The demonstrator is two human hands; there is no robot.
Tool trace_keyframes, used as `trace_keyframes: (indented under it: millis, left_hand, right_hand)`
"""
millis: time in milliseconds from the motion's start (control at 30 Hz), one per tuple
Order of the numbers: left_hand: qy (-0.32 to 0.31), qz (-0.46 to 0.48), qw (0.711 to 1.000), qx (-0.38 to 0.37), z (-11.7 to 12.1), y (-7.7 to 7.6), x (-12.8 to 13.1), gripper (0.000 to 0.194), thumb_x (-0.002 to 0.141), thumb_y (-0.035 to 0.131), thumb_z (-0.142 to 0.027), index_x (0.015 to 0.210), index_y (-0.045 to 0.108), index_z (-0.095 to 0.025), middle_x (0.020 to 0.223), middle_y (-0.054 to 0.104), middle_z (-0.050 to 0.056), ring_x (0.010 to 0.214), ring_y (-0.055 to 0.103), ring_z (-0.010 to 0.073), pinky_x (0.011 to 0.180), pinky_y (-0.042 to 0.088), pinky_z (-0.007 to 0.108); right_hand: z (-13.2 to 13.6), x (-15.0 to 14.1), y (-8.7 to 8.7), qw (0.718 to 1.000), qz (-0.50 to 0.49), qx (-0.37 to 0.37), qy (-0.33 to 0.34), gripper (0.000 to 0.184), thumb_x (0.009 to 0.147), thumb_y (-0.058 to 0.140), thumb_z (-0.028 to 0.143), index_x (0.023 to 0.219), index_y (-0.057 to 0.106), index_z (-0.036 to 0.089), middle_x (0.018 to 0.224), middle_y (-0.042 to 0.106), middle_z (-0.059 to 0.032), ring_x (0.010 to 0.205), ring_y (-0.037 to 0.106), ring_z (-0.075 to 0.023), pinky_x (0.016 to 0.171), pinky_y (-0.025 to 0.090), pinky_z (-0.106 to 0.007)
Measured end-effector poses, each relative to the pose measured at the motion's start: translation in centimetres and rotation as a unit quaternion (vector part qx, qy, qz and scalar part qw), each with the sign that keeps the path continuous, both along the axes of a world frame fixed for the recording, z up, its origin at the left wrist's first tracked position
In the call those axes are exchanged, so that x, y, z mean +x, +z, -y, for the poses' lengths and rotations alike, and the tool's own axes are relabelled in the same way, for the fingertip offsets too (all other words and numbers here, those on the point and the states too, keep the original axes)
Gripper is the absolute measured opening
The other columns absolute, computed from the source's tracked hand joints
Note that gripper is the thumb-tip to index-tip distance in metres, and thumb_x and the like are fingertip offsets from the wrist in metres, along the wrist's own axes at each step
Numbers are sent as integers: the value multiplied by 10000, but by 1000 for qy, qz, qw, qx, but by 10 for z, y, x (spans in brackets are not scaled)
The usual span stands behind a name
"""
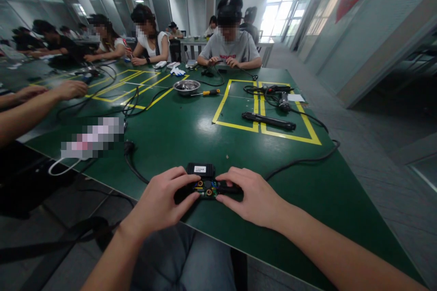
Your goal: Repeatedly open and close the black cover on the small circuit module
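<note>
A small open black device (205,185) with a green circuit board and copper coils showing lies near the front edge of the green table (191,132). My left hand (164,200) grips its left side, fingers curled around it. My right hand (251,195) holds the right side, thumb and fingers pinched on the housing. A black lid (200,169) with a white label lies just behind the board. A black cable (300,160) runs off to the right from the device.
A steel bowl (186,86) and a yellow-handled screwdriver (208,92) lie mid-table. A long black tool (269,121) lies in yellow-taped squares at right. Another cable with a plug (129,148) lies at left. Other people sit around the far and left sides.
</note>
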State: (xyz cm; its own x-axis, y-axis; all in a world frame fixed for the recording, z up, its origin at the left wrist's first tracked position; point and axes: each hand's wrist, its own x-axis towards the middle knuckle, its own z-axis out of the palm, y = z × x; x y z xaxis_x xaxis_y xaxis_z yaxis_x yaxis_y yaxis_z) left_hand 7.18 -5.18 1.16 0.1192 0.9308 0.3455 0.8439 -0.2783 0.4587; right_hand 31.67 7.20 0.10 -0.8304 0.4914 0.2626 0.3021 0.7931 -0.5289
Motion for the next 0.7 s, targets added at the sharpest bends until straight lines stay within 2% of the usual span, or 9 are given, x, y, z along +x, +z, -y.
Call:
trace_keyframes:
  millis: [133, 200, 233, 300, 433, 500, 567, 633, 700]
  left_hand:
    - [-5, 28, 999, 19, 0, 1, 0, 243, 989, 719, -280, 1220, 772, -229, 989, 746, 62, 866, 710, 217, 754, 562, 317]
    - [-8, 57, 998, 19, 1, 3, 1, 153, 998, 678, -247, 1125, 754, -210, 974, 741, 60, 858, 702, 210, 753, 552, 318]
    - [-10, 69, 997, 14, 1, 4, 2, 107, 1008, 644, -224, 1051, 741, -204, 961, 737, 60, 853, 697, 205, 752, 546, 318]
    - [-12, 79, 997, 4, 2, 5, 2, 159, 1025, 582, -183, 925, 705, -201, 940, 727, 63, 847, 686, 201, 748, 537, 321]
    - [-9, 23, 1000, 19, 1, 10, 4, 186, 998, 603, -151, 862, 716, -211, 1031, 743, 89, 972, 673, 249, 854, 546, 396]
    - [7, -1, 999, 33, -4, 13, 4, 160, 979, 642, -146, 892, 756, -218, 1189, 749, 106, 1123, 658, 293, 966, 539, 465]
    - [20, -8, 999, 23, -12, 14, 5, 178, 991, 656, -147, 1008, 809, -238, 1344, 733, 104, 1243, 638, 316, 1048, 527, 512]
    - [18, -12, 1000, -17, -22, 14, 3, 245, 1019, 663, -160, 1156, 830, -276, 1389, 742, 83, 1273, 653, 307, 1075, 535, 514]
    - [22, -20, 998, -60, -30, 11, -1, 259, 1027, 705, -196, 1230, 830, -297, 1340, 778, 64, 1226, 694, 289, 1066, 556, 491]
  right_hand:
    - [1, 1, 2, 1000, -9, 6, 9, 329, 910, 827, 204, 1220, 718, 214, 920, 708, -19, 834, 696, -223, 769, 529, -355]
    - [1, 3, 2, 1000, -13, 6, 10, 328, 902, 811, 204, 1207, 690, 220, 912, 697, -15, 814, 682, -222, 754, 521, -356]
    - [0, 4, 2, 1000, -14, 4, 9, 284, 909, 786, 201, 1170, 676, 222, 904, 692, -14, 800, 674, -220, 742, 515, -356]
    - [-1, 5, 1, 1000, -18, -1, 11, 95, 949, 694, 172, 997, 633, 226, 868, 677, -17, 766, 655, -211, 699, 492, -347]
    - [-6, 7, -2, 999, -43, 3, 27, 135, 991, 621, 153, 887, 585, 232, 844, 673, -31, 762, 640, -217, 691, 488, -355]
    - [-7, 8, -3, 998, -46, 7, 30, 139, 991, 620, 148, 885, 591, 233, 853, 679, -38, 773, 638, -224, 700, 491, -363]
    - [-6, 8, -2, 998, -47, 10, 32, 131, 984, 614, 143, 891, 595, 233, 853, 680, -41, 763, 632, -224, 697, 490, -364]
    - [-5, 8, -2, 998, -50, 14, 34, 113, 969, 598, 135, 913, 600, 232, 853, 676, -42, 758, 626, -225, 691, 488, -364]
    - [-4, 8, -2, 998, -54, 17, 34, 111, 961, 573, 126, 937, 605, 229, 864, 677, -47, 764, 625, -229, 693, 487, -367]
